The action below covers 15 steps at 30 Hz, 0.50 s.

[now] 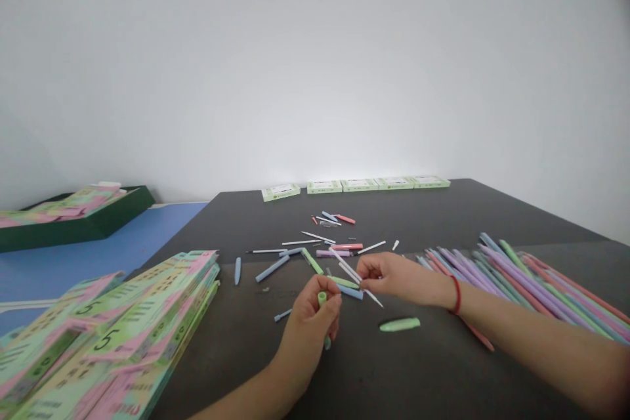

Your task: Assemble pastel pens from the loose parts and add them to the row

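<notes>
My left hand (309, 315) is wrapped round a light green pen barrel (322, 298), held upright with its open end up. To its right, my right hand (386, 274) pinches a thin white pen refill (346, 266) by one end, over the scattered parts. Close to these fingers lie a blue pen barrel (350, 292), a green pen part (343, 283) and a purple barrel (333, 253). A light green pen piece (399, 325) rests on the dark table, nearer to me. Fingers partly hide what lies beneath them.
Stacks of green and pink boxes (142, 315) fill the near left. Many pastel pens (522, 282) lie at right, under my right forearm. Several small boxes (359, 185) line the table's back edge by the wall. A dark green tray (113, 216) sits far left.
</notes>
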Tool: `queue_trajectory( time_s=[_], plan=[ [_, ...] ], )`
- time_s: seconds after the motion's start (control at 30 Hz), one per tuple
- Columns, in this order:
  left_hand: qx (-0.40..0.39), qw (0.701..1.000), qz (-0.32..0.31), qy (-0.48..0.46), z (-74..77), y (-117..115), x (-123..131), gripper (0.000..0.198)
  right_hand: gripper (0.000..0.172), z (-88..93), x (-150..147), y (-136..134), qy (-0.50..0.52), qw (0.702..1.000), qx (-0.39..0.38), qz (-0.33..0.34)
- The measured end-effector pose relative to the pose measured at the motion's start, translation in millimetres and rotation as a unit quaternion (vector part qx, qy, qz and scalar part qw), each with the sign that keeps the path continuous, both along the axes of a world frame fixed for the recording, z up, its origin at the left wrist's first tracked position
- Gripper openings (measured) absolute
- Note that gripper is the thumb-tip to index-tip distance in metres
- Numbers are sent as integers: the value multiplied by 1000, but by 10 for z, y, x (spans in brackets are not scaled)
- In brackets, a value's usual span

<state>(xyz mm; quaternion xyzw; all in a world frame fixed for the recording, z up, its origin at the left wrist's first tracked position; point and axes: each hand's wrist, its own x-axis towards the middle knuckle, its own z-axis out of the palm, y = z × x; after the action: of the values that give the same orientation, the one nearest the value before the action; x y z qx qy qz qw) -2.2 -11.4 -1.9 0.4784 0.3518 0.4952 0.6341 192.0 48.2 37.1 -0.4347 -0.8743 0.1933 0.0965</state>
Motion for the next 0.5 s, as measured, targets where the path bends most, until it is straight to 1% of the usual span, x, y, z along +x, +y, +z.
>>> queue_trajectory(
  time_s=[0.07, 0.17, 0.23, 0.3, 0.37, 0.4, 0.47, 0.5],
  plan=[
    [-1, 1000, -2, -11, -3, 7, -2, 10, 11, -44, -29, 9, 8, 1000, 10, -14],
    [-9, 1000, -5, -29, 6, 5, -11, 10, 9, -98, -70, 91, 8, 999, 36, -32],
    [-22, 999, -5, -37, 24, 1, -15, 11, 10, -90, -93, 141, 10, 998, 50, -38],
    [-38, 998, -5, -45, 48, -4, -17, 13, 12, -34, -102, 134, 21, 996, 64, -50],
    [-53, 997, -8, -49, 73, -9, -17, 14, 12, 41, -87, 27, 36, 993, 81, -74],
    [-59, 997, -14, -50, 83, -12, -17, 14, 13, 67, -69, -73, 48, 992, 83, -88],
    [-68, 996, -25, -57, 95, -14, -19, 14, 19, 59, -16, -366, 79, 988, 55, -119],
    [-71, 995, -26, -63, 98, -13, -21, 14, 24, 16, 16, -549, 136, 980, -23, -141]
  ],
)
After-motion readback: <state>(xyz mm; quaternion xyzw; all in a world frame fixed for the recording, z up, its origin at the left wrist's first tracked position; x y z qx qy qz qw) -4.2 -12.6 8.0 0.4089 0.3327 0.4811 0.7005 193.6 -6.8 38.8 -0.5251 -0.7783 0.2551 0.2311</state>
